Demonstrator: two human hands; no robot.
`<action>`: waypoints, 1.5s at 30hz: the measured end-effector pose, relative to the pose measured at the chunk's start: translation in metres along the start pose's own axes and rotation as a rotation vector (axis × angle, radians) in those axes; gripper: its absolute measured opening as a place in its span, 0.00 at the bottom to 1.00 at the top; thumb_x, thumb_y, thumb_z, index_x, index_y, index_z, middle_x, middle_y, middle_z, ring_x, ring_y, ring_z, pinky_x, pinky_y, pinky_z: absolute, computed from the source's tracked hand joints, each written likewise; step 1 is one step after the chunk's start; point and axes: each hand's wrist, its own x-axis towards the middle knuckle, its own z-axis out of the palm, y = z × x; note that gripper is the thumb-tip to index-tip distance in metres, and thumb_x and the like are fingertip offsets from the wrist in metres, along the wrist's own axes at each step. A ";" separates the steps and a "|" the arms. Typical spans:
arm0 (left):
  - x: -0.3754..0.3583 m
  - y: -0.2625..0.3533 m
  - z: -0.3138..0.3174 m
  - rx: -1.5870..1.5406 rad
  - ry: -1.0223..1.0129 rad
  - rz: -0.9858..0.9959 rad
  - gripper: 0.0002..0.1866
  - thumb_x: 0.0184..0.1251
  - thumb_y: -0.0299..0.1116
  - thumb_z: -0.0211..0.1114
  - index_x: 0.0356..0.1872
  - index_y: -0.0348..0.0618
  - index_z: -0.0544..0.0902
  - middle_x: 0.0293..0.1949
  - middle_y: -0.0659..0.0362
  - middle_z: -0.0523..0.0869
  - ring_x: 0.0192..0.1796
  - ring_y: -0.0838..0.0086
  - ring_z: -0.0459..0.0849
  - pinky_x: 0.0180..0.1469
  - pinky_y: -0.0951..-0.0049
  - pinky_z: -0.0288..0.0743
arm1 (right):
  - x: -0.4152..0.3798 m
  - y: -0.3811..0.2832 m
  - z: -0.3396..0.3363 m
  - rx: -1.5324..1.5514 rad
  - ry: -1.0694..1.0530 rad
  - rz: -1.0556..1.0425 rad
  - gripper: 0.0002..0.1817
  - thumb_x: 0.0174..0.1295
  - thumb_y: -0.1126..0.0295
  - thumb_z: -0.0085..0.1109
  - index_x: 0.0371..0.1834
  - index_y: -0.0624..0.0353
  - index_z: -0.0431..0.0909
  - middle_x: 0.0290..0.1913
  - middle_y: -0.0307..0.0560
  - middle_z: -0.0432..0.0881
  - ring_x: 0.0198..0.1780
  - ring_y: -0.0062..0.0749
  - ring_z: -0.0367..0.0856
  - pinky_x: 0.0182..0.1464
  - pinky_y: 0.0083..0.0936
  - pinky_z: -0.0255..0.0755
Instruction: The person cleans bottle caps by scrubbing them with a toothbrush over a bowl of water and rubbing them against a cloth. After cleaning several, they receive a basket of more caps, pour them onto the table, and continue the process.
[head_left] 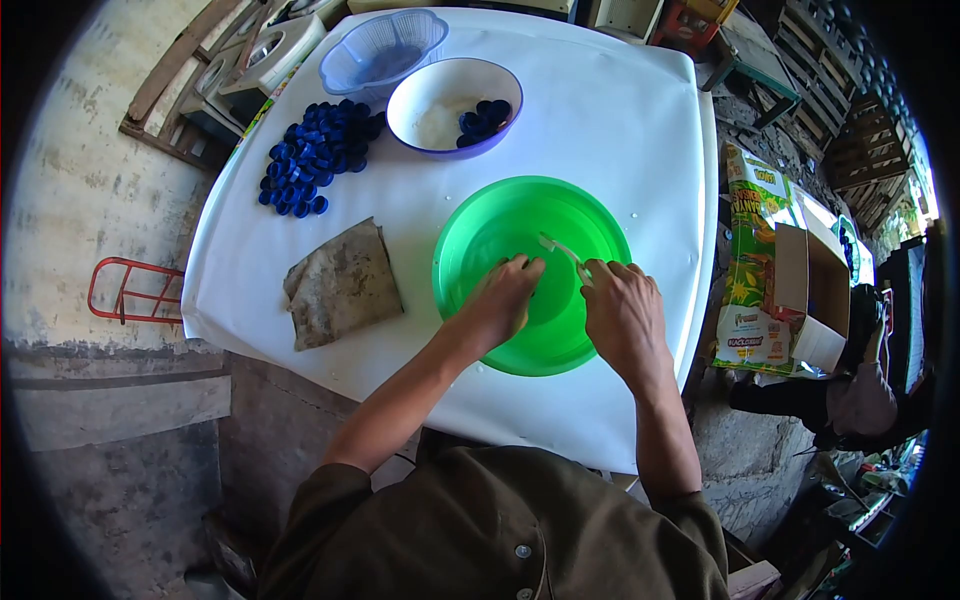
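Observation:
My right hand [628,310] is closed around the handle of a white toothbrush [565,252], whose head points up and left over the green basin [455,225]. Above the left part of the same basin, my left hand [503,298] is closed with its fingers pinched together; what it grips is mostly hidden, with only a dark bit showing. Beyond the basin stands a white bowl with a purple outside [450,153], holding cloudy liquid and several blue bottle caps [486,118]. A heap of more blue caps [318,155] lies left of that bowl.
A worn, stained grey-brown cloth or board piece [345,285] lies left of the basin on the white-covered table [600,90]. At the far edge sits a translucent blue basket [385,48]. An open cardboard box [815,290] stands to the right, beyond the table edge.

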 end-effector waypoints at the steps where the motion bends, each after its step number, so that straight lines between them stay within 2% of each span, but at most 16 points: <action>1: 0.000 0.005 -0.002 0.001 -0.009 -0.018 0.17 0.53 0.14 0.63 0.45 0.35 0.74 0.42 0.44 0.79 0.50 0.44 0.80 0.51 0.50 0.76 | 0.003 0.000 0.005 -0.015 0.004 -0.018 0.02 0.60 0.76 0.60 0.34 0.61 0.80 0.32 0.51 0.83 0.40 0.49 0.81 0.44 0.43 0.69; 6: -0.003 0.001 -0.001 0.037 -0.022 -0.062 0.16 0.53 0.13 0.62 0.44 0.34 0.74 0.42 0.43 0.79 0.50 0.43 0.80 0.51 0.49 0.76 | 0.013 0.000 0.025 -0.126 -0.016 -0.048 0.03 0.50 0.81 0.57 0.27 0.62 0.79 0.24 0.52 0.81 0.37 0.49 0.80 0.46 0.41 0.67; 9: -0.003 0.001 -0.007 -0.036 0.026 -0.076 0.16 0.53 0.15 0.65 0.45 0.35 0.75 0.43 0.44 0.80 0.49 0.44 0.80 0.50 0.51 0.76 | 0.011 0.004 0.032 -0.082 -0.083 -0.101 0.01 0.51 0.80 0.58 0.26 0.63 0.78 0.25 0.54 0.82 0.38 0.50 0.80 0.46 0.42 0.68; 10: -0.002 0.006 -0.013 -0.089 0.057 -0.083 0.17 0.53 0.16 0.66 0.45 0.36 0.76 0.43 0.45 0.81 0.50 0.45 0.80 0.50 0.52 0.76 | 0.012 0.004 0.027 -0.036 -0.161 -0.089 0.01 0.55 0.78 0.60 0.28 0.63 0.79 0.27 0.54 0.83 0.39 0.51 0.81 0.44 0.43 0.71; 13: 0.001 0.015 -0.027 -0.100 0.233 -0.001 0.18 0.53 0.19 0.69 0.47 0.39 0.79 0.44 0.48 0.82 0.52 0.50 0.80 0.52 0.55 0.77 | 0.003 0.000 0.009 0.095 -0.025 -0.048 0.04 0.58 0.74 0.62 0.29 0.63 0.79 0.28 0.54 0.83 0.40 0.52 0.81 0.42 0.44 0.74; 14: 0.001 0.017 -0.030 -0.080 0.303 0.042 0.19 0.53 0.20 0.70 0.48 0.40 0.80 0.45 0.49 0.83 0.53 0.52 0.80 0.53 0.57 0.77 | 0.000 -0.002 -0.001 0.073 -0.023 -0.031 0.05 0.59 0.73 0.63 0.32 0.63 0.80 0.31 0.52 0.84 0.40 0.51 0.81 0.42 0.43 0.76; 17: 0.002 0.020 -0.038 -0.170 0.473 0.138 0.18 0.54 0.21 0.70 0.48 0.42 0.81 0.46 0.52 0.83 0.55 0.57 0.80 0.56 0.59 0.77 | -0.008 -0.003 -0.018 0.117 0.028 0.030 0.06 0.58 0.74 0.65 0.35 0.64 0.80 0.34 0.52 0.84 0.41 0.51 0.80 0.43 0.43 0.76; 18: 0.002 0.016 -0.036 -0.200 0.486 0.174 0.19 0.55 0.23 0.70 0.50 0.41 0.82 0.47 0.53 0.81 0.55 0.59 0.80 0.57 0.59 0.77 | -0.009 -0.003 -0.021 0.133 0.009 0.059 0.08 0.58 0.75 0.65 0.40 0.65 0.81 0.36 0.52 0.85 0.40 0.50 0.80 0.44 0.43 0.75; 22: -0.001 0.016 -0.034 -0.255 0.465 0.174 0.19 0.55 0.24 0.70 0.51 0.41 0.83 0.47 0.52 0.77 0.55 0.60 0.80 0.55 0.60 0.78 | -0.016 0.000 -0.023 0.205 0.035 0.105 0.12 0.59 0.76 0.64 0.46 0.66 0.82 0.38 0.54 0.85 0.41 0.49 0.80 0.48 0.42 0.73; 24: -0.001 0.013 -0.031 -0.247 0.438 0.171 0.19 0.56 0.25 0.70 0.52 0.41 0.83 0.47 0.52 0.76 0.55 0.60 0.80 0.54 0.60 0.78 | -0.018 -0.001 -0.021 0.223 0.090 0.097 0.11 0.60 0.76 0.64 0.46 0.66 0.82 0.39 0.55 0.85 0.41 0.50 0.81 0.47 0.43 0.74; 27: -0.001 0.018 -0.031 -0.201 0.391 0.047 0.20 0.56 0.24 0.71 0.52 0.40 0.81 0.47 0.52 0.77 0.53 0.61 0.82 0.55 0.61 0.79 | -0.021 -0.004 -0.022 0.312 0.081 0.156 0.12 0.61 0.77 0.63 0.47 0.67 0.82 0.40 0.57 0.84 0.39 0.51 0.82 0.45 0.43 0.74; 33: 0.001 0.013 -0.029 -0.450 0.356 -0.006 0.28 0.55 0.18 0.73 0.57 0.38 0.72 0.48 0.53 0.77 0.50 0.68 0.83 0.57 0.68 0.81 | -0.031 -0.008 -0.022 0.480 0.064 0.137 0.14 0.62 0.78 0.63 0.52 0.67 0.82 0.40 0.57 0.83 0.36 0.53 0.83 0.41 0.41 0.74; 36: 0.002 0.010 -0.028 -0.724 0.395 -0.010 0.33 0.55 0.16 0.73 0.61 0.39 0.67 0.49 0.54 0.76 0.52 0.69 0.82 0.56 0.68 0.81 | -0.034 -0.012 -0.017 0.526 0.112 0.077 0.15 0.62 0.79 0.64 0.52 0.66 0.83 0.38 0.57 0.83 0.35 0.51 0.83 0.38 0.38 0.75; 39: 0.000 0.007 -0.028 -0.854 0.441 0.025 0.36 0.55 0.14 0.72 0.64 0.40 0.64 0.50 0.53 0.75 0.53 0.69 0.82 0.57 0.68 0.81 | -0.037 -0.009 -0.023 0.590 0.079 0.085 0.15 0.61 0.79 0.65 0.52 0.66 0.83 0.38 0.57 0.83 0.35 0.50 0.84 0.38 0.37 0.76; 43: 0.000 0.011 -0.031 -0.974 0.391 0.014 0.36 0.55 0.14 0.71 0.63 0.40 0.62 0.51 0.52 0.75 0.54 0.69 0.82 0.57 0.68 0.83 | -0.034 -0.014 -0.025 0.457 0.140 0.096 0.16 0.60 0.80 0.65 0.53 0.63 0.85 0.40 0.55 0.84 0.36 0.49 0.85 0.39 0.36 0.77; 45: 0.000 0.010 -0.032 -0.970 0.393 0.012 0.36 0.55 0.13 0.71 0.63 0.40 0.62 0.51 0.52 0.75 0.54 0.68 0.82 0.57 0.68 0.84 | -0.035 -0.018 -0.023 0.512 0.140 0.053 0.17 0.60 0.79 0.66 0.54 0.60 0.85 0.37 0.53 0.83 0.33 0.46 0.84 0.37 0.36 0.76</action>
